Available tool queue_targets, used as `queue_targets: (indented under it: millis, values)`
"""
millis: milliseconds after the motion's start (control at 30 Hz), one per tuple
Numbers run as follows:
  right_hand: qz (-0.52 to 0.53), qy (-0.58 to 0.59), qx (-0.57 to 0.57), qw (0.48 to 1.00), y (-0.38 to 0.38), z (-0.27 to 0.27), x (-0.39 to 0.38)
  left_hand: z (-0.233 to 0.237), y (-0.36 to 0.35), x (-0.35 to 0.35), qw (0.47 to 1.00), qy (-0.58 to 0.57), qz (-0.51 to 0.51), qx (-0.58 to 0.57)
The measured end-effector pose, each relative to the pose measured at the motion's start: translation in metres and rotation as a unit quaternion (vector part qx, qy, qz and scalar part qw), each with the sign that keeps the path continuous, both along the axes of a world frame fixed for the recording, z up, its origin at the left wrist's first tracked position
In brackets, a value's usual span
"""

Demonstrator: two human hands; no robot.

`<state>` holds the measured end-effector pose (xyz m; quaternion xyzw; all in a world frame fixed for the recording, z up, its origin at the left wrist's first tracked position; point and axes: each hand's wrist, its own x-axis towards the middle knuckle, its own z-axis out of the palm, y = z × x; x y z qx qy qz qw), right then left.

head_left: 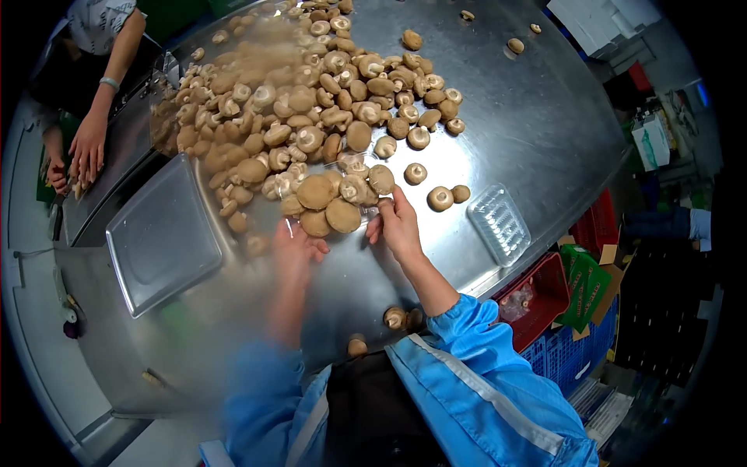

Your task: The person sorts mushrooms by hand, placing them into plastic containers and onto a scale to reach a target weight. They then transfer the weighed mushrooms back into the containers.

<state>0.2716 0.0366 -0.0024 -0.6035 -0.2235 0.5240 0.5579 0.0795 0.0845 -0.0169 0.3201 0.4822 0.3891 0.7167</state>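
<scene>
In the head view, a clear plastic tray [369, 213] heaped with brown-capped shiitake mushrooms [315, 191] is held between my two hands, at the near edge of a large mushroom pile [272, 117]. My left hand [299, 247], partly blurred, grips the tray's near left corner. My right hand [398, 226] holds its right side, the thumb up along the edge and the fingers curled below. Most of the tray's wall is hidden by the mushrooms and by glare.
An unfilled clear tray [500, 224] lies right on the steel table [529, 117]; a larger translucent tray or lid [165, 233] is at left. Loose mushrooms [440, 198] lie nearby. Another person's hand [89, 144] works at upper left. Red crate [537, 292] and green box [585, 288] stand right.
</scene>
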Motion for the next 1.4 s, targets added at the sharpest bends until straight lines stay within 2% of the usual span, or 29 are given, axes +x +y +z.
queue_targets:
  millis: [133, 233, 400, 467, 500, 600, 633, 733, 867, 967, 1067, 1167, 1200, 1267, 1400]
  values:
    - [0.032, -0.011, 0.021, 0.999, -0.007, 0.025, -0.030, 0.029, -0.008, -0.048, 0.996, 0.073, 0.014, 0.056]
    - [0.057, -0.036, 0.033, 0.997, -0.003, 0.040, -0.059, 0.048, -0.009, -0.090, 0.994, 0.097, 0.040, 0.042]
    - [0.109, -0.197, 0.083, 0.971, 0.015, 0.038, -0.116, 0.080, -0.002, -0.156, 0.991, 0.107, 0.070, 0.040]
    - [0.125, -0.288, 0.133, 0.940, 0.025, 0.025, -0.142, 0.079, 0.005, -0.188, 0.990, 0.110, 0.073, 0.052]
    - [0.165, -0.259, 0.117, 0.945, 0.031, 0.024, -0.153, 0.079, 0.008, -0.204, 0.987, 0.132, 0.075, 0.054]
    - [0.153, -0.323, 0.175, 0.917, 0.045, 0.019, -0.198, 0.073, 0.020, -0.251, 0.977, 0.182, 0.094, 0.059]
    - [0.183, -0.300, 0.164, 0.922, 0.050, 0.020, -0.209, 0.069, 0.024, -0.267, 0.973, 0.200, 0.095, 0.060]
    - [0.229, -0.399, 0.149, 0.875, 0.061, 0.014, -0.244, 0.058, 0.034, -0.308, 0.962, 0.247, 0.100, 0.061]
    - [0.248, -0.452, 0.124, 0.848, 0.060, 0.019, -0.274, 0.046, 0.038, -0.348, 0.939, 0.331, 0.082, 0.056]
    - [0.236, -0.431, 0.120, 0.863, 0.057, 0.017, -0.274, 0.039, 0.030, -0.368, 0.907, 0.400, 0.096, 0.092]
    - [0.228, -0.435, 0.123, 0.862, 0.047, 0.015, -0.268, 0.028, 0.026, -0.382, 0.888, 0.391, 0.160, 0.183]
    - [0.199, -0.445, 0.147, 0.861, 0.037, 0.007, -0.263, 0.033, 0.026, -0.389, 0.841, 0.413, 0.203, 0.285]
    - [0.189, -0.419, 0.143, 0.876, 0.036, 0.007, -0.261, 0.046, 0.026, -0.386, 0.829, 0.420, 0.196, 0.311]
    - [0.178, -0.446, 0.153, 0.864, 0.036, 0.014, -0.256, 0.082, 0.024, -0.370, 0.804, 0.437, 0.179, 0.361]
    - [0.165, -0.474, 0.171, 0.848, 0.043, 0.036, -0.254, 0.093, 0.034, -0.361, 0.775, 0.487, 0.095, 0.391]
